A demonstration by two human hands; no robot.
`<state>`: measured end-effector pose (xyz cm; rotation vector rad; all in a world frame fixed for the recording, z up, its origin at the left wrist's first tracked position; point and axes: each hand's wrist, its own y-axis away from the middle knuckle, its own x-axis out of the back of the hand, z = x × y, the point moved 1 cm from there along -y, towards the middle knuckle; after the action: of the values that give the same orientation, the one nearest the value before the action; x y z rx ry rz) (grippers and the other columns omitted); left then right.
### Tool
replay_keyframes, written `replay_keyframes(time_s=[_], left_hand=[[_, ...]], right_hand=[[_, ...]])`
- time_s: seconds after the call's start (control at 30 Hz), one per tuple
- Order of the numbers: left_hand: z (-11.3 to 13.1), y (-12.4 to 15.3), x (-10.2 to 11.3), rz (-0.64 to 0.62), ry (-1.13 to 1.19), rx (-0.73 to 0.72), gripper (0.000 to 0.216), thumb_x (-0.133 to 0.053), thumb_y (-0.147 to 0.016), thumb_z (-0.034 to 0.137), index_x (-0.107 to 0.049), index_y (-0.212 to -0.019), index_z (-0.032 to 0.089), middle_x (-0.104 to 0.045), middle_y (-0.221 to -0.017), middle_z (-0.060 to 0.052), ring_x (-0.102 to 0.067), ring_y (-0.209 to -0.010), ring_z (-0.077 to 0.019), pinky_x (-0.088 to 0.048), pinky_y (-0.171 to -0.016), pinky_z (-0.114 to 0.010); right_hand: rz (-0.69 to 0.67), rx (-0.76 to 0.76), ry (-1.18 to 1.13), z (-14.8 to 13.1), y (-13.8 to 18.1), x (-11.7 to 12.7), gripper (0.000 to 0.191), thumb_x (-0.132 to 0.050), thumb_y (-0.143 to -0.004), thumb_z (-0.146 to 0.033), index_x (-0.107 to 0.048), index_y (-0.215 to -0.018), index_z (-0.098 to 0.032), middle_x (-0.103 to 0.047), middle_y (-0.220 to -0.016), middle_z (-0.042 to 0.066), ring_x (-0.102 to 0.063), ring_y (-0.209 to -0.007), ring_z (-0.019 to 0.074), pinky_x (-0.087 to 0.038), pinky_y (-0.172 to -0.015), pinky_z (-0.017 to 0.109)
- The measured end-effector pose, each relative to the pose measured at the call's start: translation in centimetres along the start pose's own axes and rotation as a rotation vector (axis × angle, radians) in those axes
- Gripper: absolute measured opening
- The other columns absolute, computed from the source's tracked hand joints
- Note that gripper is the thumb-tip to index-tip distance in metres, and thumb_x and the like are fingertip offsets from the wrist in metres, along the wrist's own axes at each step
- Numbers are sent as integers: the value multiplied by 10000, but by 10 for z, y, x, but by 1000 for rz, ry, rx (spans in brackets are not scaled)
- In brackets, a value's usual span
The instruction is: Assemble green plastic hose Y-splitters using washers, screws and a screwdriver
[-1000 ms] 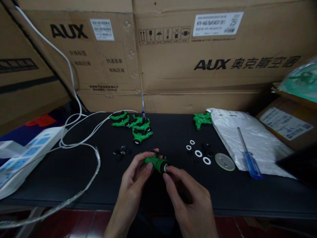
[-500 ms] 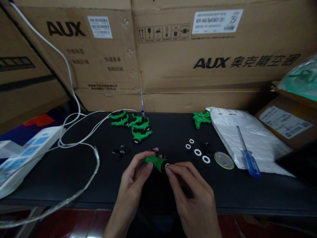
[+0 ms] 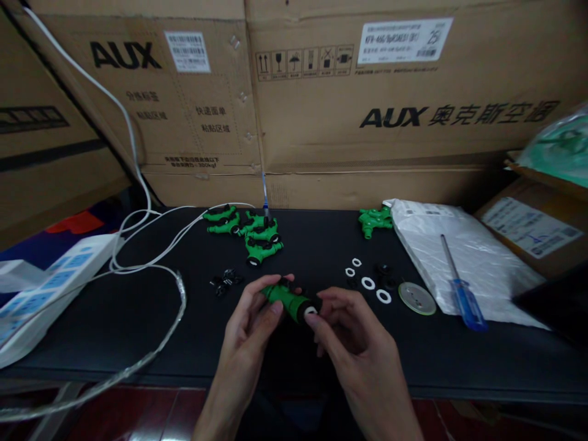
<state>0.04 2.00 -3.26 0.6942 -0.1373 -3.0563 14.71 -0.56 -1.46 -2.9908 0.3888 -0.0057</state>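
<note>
My left hand (image 3: 250, 327) grips a green plastic fitting (image 3: 287, 298) over the black tabletop (image 3: 138, 318), thumb and fingers wrapped round its body. My right hand (image 3: 351, 334) pinches the fitting's dark end cap (image 3: 310, 308), where a small white ring shows. Both hands are closed on the same piece near the table's front middle.
Several green fittings (image 3: 255, 236) lie at the back centre, one more green fitting (image 3: 374, 222) by a white plastic bag (image 3: 463, 260) bearing a blue-handled screwdriver (image 3: 462, 291). White washers (image 3: 374, 288), a round disc (image 3: 416, 298), black small parts (image 3: 225, 280), a white cable (image 3: 151, 245) and power strip (image 3: 50, 288) lie around. Cardboard boxes (image 3: 367, 98) stand behind.
The fitting has lifted slightly and tilted. My right fingers have shifted round its end cap, and the white ring now shows at the end.
</note>
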Motion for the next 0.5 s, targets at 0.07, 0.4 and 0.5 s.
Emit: replay_keyframes(time_s=[0.07,0.4,0.5], left_hand=[[2,1,-2,16,12,13,395,-805,-835,291,-679,-1203,223,-732,-1305,-107,-701,-1195,-282,-547,-1012,-356],[5,2,-4,13,25,36,389,-795,-844,278,-688,-1216,234,-729,-1315,-104,-697,-1196,-272,-545,-1014,-352],[5,1,-4,5,60,51,398,-808,-832,283,-694,-1209,226,-732,-1311,-114,-692,-1208,-284,-543,-1023,-362]], right_hand=[[-42,-71,-54,1,-1,0,182,-748,-853,-356,-715,-944,-203,-629,-680,-31,-616,-557,102,-526,-519,184],[-238,-311,-266,3,-9,7,283,-821,-829,-415,-697,-982,-212,-646,-802,-38,-611,-666,78,-496,-657,193],[-290,-360,-297,4,-9,7,334,-811,-846,-429,-693,-1080,-222,-679,-807,-26,-639,-670,90,-500,-672,212]])
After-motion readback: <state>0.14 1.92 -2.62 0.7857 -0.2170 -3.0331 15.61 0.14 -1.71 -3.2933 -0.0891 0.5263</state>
